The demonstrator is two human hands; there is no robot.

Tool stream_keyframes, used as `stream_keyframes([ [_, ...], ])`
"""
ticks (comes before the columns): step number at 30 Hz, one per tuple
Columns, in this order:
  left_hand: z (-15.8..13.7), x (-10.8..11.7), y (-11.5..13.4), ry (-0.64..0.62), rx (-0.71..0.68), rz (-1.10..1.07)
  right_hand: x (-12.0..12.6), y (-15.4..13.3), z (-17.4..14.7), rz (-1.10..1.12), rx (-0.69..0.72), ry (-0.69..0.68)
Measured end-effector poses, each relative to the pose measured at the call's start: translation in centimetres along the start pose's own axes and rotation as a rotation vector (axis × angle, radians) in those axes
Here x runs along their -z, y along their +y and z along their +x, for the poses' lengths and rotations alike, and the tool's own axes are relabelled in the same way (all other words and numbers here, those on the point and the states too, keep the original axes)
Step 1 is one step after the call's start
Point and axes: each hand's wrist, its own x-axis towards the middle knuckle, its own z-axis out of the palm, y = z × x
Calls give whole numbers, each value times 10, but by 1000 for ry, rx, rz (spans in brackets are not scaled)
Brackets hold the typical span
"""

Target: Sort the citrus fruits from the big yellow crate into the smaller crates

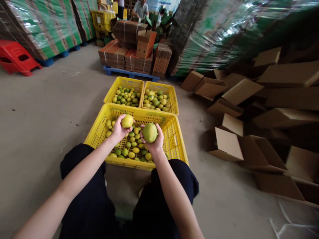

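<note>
My left hand (120, 128) is closed around a yellow lemon (127, 121), held above the near crate. In my right hand (157, 141) sits a larger, greener lemon (150, 132), with the fingers curled round its sides. Both hands are over the large yellow plastic crate (174, 139), where many yellow and green lemons (136, 150) lie on the bottom. Behind it stand two more yellow crates, a left one (107, 96) and a right one (174, 99), each holding lemons of mixed yellow and green.
Open cardboard boxes (229, 144) are heaped on the right. A blue pallet (132, 72) beyond the crates bears bundled flat cartons (114, 54). Wrapped stacks (50, 26) stand at the back, near a red stool (18, 58). A person (141, 10) is in the background.
</note>
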Motion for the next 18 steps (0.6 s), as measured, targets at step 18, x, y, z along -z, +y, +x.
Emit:
stream_keyframes([
  [18,-14,-6,-23,-171,-78,51,2,2,4,-384,408,-105],
])
